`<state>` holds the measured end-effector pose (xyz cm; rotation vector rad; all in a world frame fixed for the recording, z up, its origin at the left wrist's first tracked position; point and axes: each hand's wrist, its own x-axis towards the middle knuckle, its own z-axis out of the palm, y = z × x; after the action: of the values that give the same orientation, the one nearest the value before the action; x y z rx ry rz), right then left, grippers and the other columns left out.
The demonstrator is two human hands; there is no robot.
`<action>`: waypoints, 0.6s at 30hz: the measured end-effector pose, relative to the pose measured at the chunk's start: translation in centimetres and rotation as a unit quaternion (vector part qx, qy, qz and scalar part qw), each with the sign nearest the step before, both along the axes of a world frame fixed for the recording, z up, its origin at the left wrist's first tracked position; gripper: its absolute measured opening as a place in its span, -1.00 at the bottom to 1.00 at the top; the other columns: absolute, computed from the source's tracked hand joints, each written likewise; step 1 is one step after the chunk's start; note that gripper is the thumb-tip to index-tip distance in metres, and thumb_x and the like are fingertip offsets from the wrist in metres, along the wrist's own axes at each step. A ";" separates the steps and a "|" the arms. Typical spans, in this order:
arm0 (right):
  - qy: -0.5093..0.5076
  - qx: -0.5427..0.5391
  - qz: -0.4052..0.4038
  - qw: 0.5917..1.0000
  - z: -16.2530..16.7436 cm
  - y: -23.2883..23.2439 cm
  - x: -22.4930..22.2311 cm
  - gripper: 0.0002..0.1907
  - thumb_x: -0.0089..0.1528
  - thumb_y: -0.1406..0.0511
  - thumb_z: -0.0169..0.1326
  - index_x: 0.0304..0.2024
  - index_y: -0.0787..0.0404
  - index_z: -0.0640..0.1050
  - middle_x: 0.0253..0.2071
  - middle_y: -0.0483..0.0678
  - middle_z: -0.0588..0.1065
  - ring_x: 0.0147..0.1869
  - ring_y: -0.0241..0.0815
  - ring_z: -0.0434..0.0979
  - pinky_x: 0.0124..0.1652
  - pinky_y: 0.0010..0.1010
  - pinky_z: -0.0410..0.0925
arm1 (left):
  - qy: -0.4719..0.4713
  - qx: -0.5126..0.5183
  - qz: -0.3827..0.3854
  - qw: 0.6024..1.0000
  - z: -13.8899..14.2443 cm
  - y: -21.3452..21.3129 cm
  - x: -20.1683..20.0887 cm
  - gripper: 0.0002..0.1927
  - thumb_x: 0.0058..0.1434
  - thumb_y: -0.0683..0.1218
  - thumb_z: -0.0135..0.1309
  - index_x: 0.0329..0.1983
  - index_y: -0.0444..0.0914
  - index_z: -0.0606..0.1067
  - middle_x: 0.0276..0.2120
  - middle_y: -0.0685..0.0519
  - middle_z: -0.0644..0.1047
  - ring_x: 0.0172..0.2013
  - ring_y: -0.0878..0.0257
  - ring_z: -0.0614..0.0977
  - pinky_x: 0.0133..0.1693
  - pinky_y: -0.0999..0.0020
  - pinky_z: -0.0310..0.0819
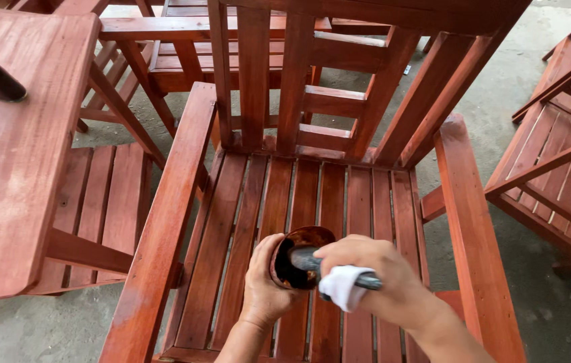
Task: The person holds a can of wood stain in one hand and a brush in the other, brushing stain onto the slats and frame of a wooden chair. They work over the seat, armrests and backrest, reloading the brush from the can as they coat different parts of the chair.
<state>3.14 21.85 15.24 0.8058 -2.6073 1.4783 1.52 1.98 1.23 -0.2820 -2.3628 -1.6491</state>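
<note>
Over the slatted seat of the red-stained wooden armchair [312, 222] we are holding a small dark can [297, 259] in our left hand [265, 286], its fingers wrapping closed around the can's side and tilting the opening toward us. Our right hand [379, 282] is gripping a brush handle [339, 272] together with a white rag [340, 288], with the brush end dipping inside the can. Doing this well, we judge, means loading little stain and wiping the excess on the rim. We are counting one can, one brush, one rag, and two armrests; a table [16, 154] of the same wood is standing at left.
</note>
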 end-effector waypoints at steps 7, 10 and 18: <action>-0.029 0.095 -0.017 0.995 -3.8 -1.3 -1.5 -0.91 0.08 0.27 0.22 -0.40 0.13 0.59 -0.29 -0.08 0.62 -0.15 -0.03 0.63 -0.13 -0.28 0.48 | -0.033 -0.019 -0.009 0.999 -0.2 1.5 0.0 -0.11 -0.34 -0.09 0.51 0.14 -0.26 0.43 0.10 -0.11 0.52 0.14 -0.05 0.55 0.14 0.16 0.46; 0.063 0.065 0.015 0.996 -3.2 0.2 -0.8 -0.87 0.05 0.26 0.28 -0.40 0.11 0.59 -0.14 -0.02 0.62 -0.04 -0.02 0.64 -0.10 -0.30 0.50 | -0.098 0.014 -0.014 0.995 -0.2 1.4 -0.1 -0.08 -0.37 -0.09 0.54 0.16 -0.25 0.44 0.07 -0.05 0.55 0.11 0.07 0.59 0.15 0.22 0.48; 0.076 -0.048 -0.039 0.995 -6.1 3.5 0.0 -0.92 0.10 0.31 0.24 -0.36 0.15 0.60 0.03 0.08 0.62 0.08 0.03 0.63 0.02 -0.28 0.50 | -0.293 0.111 -0.068 0.947 -0.3 2.1 -1.8 -0.03 -0.44 -0.14 0.54 0.17 -0.21 0.45 -0.01 0.09 0.64 0.04 0.26 0.66 0.14 0.31 0.54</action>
<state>3.15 25.40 9.18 0.7649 -2.4102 1.4488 -0.30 4.12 0.90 0.1130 -2.5526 -2.3030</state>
